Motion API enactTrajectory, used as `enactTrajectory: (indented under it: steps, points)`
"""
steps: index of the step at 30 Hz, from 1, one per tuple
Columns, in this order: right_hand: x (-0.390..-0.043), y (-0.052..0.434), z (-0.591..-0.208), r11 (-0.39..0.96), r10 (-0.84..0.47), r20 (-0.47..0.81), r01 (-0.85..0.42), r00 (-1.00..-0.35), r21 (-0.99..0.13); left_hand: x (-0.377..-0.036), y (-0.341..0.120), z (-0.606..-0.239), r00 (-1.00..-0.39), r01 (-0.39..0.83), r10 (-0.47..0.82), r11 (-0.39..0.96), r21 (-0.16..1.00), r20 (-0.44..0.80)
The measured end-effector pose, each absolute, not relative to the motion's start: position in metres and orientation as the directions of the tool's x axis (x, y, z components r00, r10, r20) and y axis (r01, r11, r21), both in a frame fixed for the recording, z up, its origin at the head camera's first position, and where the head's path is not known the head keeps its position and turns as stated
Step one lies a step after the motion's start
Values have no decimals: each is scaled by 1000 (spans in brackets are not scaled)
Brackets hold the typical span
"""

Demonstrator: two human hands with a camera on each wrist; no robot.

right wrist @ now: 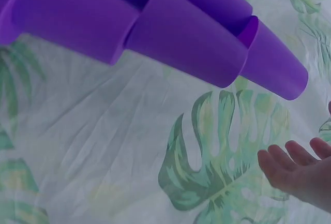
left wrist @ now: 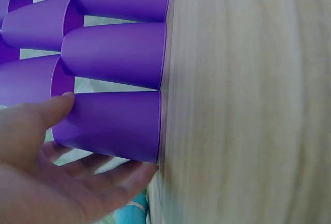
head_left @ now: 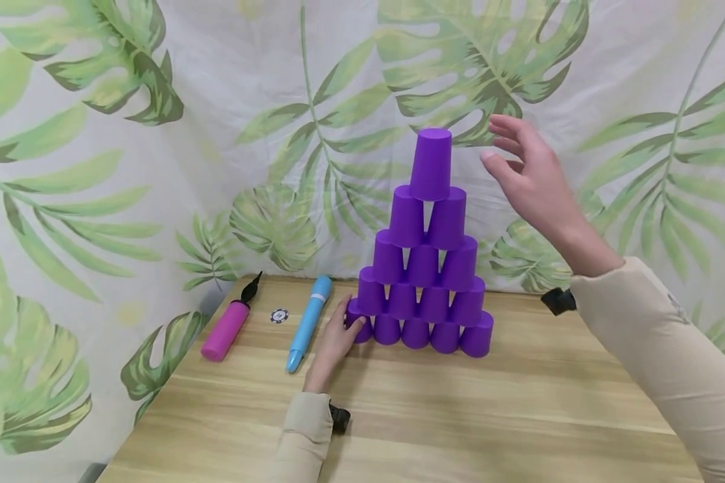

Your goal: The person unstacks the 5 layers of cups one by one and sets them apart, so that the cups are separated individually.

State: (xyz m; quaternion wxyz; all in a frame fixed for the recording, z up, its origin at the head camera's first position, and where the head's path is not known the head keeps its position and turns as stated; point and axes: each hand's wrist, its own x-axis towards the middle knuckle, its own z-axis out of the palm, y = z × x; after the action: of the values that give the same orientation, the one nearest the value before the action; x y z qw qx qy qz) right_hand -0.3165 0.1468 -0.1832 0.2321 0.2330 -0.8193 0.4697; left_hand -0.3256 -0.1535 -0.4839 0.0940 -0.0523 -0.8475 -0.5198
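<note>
Purple cups (head_left: 423, 265) stand upside down in a five-row pyramid, with a single cup (head_left: 431, 164) at the peak. At the lower left corner, my left hand (head_left: 338, 339) holds the end cup (left wrist: 111, 123) of the bottom row. Its thumb (left wrist: 59, 107) lies against the cup near the narrow end, while the other fingers pass along the outer side, partly hidden behind it. My right hand (head_left: 534, 171) is raised to the right of the peak cup, apart from it, fingers loosely bent around nothing. In the right wrist view, that hand (right wrist: 297, 169) shows beyond the top cup (right wrist: 276, 61).
Left of the pyramid lie a light blue tube-shaped pump (head_left: 308, 325), a round poker chip (head_left: 279, 316) and a pink pump (head_left: 226, 329) with a black nozzle. A leaf-patterned cloth (head_left: 217, 168) hangs close behind the wooden table (head_left: 429, 416).
</note>
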Motion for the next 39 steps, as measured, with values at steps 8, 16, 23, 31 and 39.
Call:
enactTrajectory:
  steps: [8, 16, 23, 31, 39]
  points:
    - [-331, 129, -163, 324, -247, 497, -554, -832, -766, -325, -151, -485, -979, 161, -41, 462, 872, 202]
    - [-341, 113, -157, 360, -300, 303, -401, -904, -842, -326, -149, -486, -978, 155, -49, 478, 865, 203]
    - [-350, 107, -159, 328, -290, 286, -376, -913, -867, -327, -149, -485, -978, 154, -50, 478, 865, 202]
    - [-354, 102, -166, 354, -275, 308, -393, -911, -849, -328, -150, -486, -974, 178, -35, 478, 860, 222]
    - [-358, 102, -172, 395, -258, 339, -419, -905, -817, -328, -150, -485, -978, 166, -29, 488, 857, 207]
